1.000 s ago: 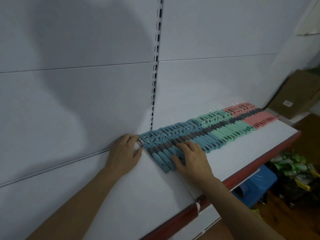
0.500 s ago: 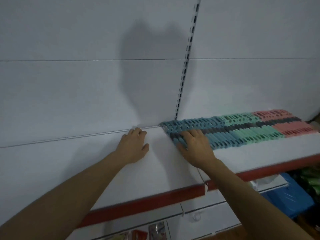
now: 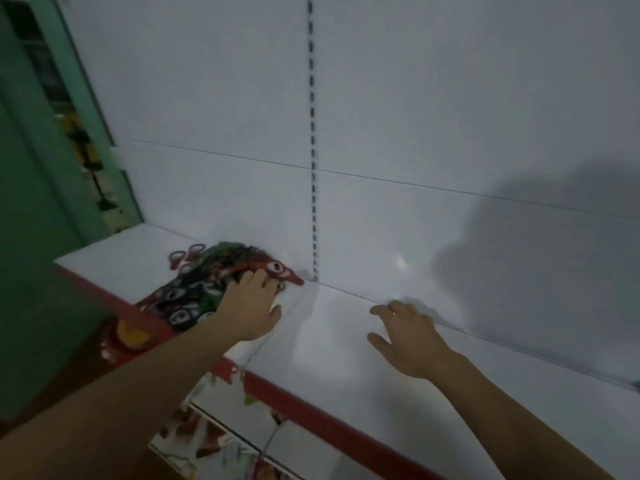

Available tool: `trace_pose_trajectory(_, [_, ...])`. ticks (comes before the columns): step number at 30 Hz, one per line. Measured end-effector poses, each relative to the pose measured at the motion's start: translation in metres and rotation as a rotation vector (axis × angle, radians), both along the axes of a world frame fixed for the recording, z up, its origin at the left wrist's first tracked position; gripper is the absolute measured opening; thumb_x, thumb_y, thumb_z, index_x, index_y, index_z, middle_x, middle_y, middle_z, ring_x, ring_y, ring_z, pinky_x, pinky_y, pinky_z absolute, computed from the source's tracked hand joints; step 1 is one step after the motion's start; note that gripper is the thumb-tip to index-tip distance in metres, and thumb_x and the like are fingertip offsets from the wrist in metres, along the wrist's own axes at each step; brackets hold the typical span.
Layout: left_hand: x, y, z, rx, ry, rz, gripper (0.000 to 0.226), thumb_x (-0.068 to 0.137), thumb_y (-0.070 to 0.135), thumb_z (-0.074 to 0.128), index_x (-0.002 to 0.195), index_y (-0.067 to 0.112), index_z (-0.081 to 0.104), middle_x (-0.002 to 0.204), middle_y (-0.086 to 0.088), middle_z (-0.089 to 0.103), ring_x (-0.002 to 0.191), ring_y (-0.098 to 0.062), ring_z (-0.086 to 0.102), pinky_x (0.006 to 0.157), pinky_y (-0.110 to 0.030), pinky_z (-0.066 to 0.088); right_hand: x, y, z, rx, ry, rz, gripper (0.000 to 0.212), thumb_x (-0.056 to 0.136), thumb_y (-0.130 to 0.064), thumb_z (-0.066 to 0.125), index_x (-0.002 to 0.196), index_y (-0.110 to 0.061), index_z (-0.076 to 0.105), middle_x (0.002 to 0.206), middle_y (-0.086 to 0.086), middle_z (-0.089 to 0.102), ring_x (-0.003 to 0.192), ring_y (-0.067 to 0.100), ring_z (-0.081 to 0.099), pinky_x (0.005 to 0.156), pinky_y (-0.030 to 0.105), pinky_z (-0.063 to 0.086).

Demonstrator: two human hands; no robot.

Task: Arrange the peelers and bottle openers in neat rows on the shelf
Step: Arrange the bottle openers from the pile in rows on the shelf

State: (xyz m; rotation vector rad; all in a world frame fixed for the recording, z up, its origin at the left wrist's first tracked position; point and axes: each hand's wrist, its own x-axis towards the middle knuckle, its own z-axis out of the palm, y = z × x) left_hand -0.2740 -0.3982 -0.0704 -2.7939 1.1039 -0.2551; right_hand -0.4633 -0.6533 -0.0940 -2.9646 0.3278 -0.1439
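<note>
Left hand [image 3: 249, 310] on bottle openers [image 3: 194, 292] — right hand [image 3: 408, 337] spread

The heap of bottle openers [image 3: 207, 282] under our left hand [image 3: 251, 308] is smeared by blur: we make out red, black and green rings, but no single piece. The hand covers the heap's right part, and we cannot tell whether its fingers grip anything. Below that hand, red and white goods [image 3: 221, 448] are blurred beyond naming. Both forearms run off the bottom edge; past our right hand [image 3: 410, 337] the shelf [image 3: 346, 362] is cut by the right edge
</note>
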Motion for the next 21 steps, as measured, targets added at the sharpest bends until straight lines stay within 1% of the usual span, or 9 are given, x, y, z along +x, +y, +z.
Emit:
trace_pose_trajectory(2, [0.038,0.049,0.006,-0.022,-0.003,0.062,0.055,0.101,0.053,0.04,0.143,0.019,0.042,0.145,-0.008,0.04,0.131,-0.03,0.04,0.103,-0.047,0.043,0.056,0.036,0.005,0.05,-0.023,0.079,0.056,0.102,-0.053,0.044,0.151,-0.027,0.036,0.145,0.002,0.045,0.132,0.024,0.043,0.107,0.045,0.041])
trace_pose_trajectory(4, [0.077,0.091,0.004,-0.063,0.031,0.086,0.07,0.098,0.064,0.04,0.153,0.022,0.033,0.155,-0.008,0.032,0.142,-0.031,0.032,0.112,-0.05,0.035,0.108,0.074,0.001,0.118,-0.026,0.135,0.057,0.101,-0.052,0.046,0.151,-0.024,0.036,0.142,0.003,0.047,0.129,0.024,0.045,0.106,0.044,0.043])
trace_pose_trajectory(6, [0.115,0.123,0.0,-0.078,0.135,0.055,0.095,0.087,0.084,0.038,0.161,0.03,0.014,0.166,-0.007,0.015,0.152,-0.031,0.015,0.119,-0.057,0.021,0.157,0.108,-0.006,0.189,-0.049,0.162,0.058,0.1,-0.052,0.048,0.15,-0.025,0.034,0.141,0.004,0.045,0.13,0.027,0.044,0.105,0.044,0.044])
trace_pose_trajectory(8, [0.147,0.148,-0.009,-0.053,0.282,0.009,0.12,0.066,0.103,0.038,0.159,0.045,-0.011,0.171,-0.002,-0.011,0.157,-0.031,-0.007,0.12,-0.067,0.006,0.201,0.139,-0.016,0.214,-0.076,0.163,0.065,0.098,-0.057,0.049,0.152,-0.029,0.027,0.149,0.006,0.037,0.135,0.032,0.037,0.107,0.047,0.042])
trace_pose_trajectory(11, [0.175,0.172,-0.041,0.01,0.451,-0.058,0.129,0.052,0.107,0.047,0.147,0.061,-0.027,0.166,0.003,-0.032,0.153,-0.029,-0.025,0.117,-0.072,-0.004,0.247,0.175,-0.035,0.216,-0.048,0.122,0.073,0.094,-0.066,0.044,0.154,-0.037,0.015,0.16,0.003,0.021,0.145,0.033,0.023,0.114,0.053,0.033])
trace_pose_trajectory(13, [0.191,0.181,-0.06,-0.05,0.499,-0.064,0.124,0.055,0.106,0.047,0.149,0.062,-0.021,0.166,0.009,-0.031,0.154,-0.026,-0.024,0.12,-0.07,0.0,0.265,0.195,-0.051,0.168,-0.085,0.077,0.063,0.095,-0.067,0.035,0.15,-0.04,0.02,0.153,0.001,0.026,0.14,0.031,0.03,0.113,0.052,0.03])
trace_pose_trajectory(15, [0.209,0.182,-0.068,-0.146,0.477,-0.077,0.114,0.059,0.106,0.042,0.151,0.061,-0.008,0.168,0.013,-0.022,0.156,-0.021,-0.016,0.121,-0.068,0.007,0.279,0.207,-0.06,0.12,-0.159,0.023,0.052,0.096,-0.064,0.031,0.143,-0.04,0.031,0.145,0.0,0.033,0.132,0.027,0.034,0.108,0.05,0.031])
trace_pose_trajectory(19, [0.237,0.172,-0.079,-0.382,0.426,-0.112,0.083,0.076,0.095,0.038,0.146,0.053,0.025,0.168,0.011,0.005,0.156,-0.02,0.005,0.118,-0.064,0.021,0.298,0.205,-0.064,0.146,-0.269,-0.075,0.049,0.093,-0.07,0.04,0.13,-0.038,0.048,0.135,-0.002,0.044,0.126,0.022,0.037,0.098,0.044,0.035])
trace_pose_trajectory(21, [0.245,0.168,-0.082,-0.469,0.416,-0.094,0.075,0.079,0.088,0.041,0.143,0.048,0.033,0.166,0.01,0.013,0.154,-0.019,0.011,0.117,-0.062,0.023,0.302,0.204,-0.067,0.147,-0.292,-0.097,0.05,0.093,-0.07,0.045,0.127,-0.035,0.051,0.134,-0.002,0.046,0.124,0.021,0.037,0.096,0.043,0.035])
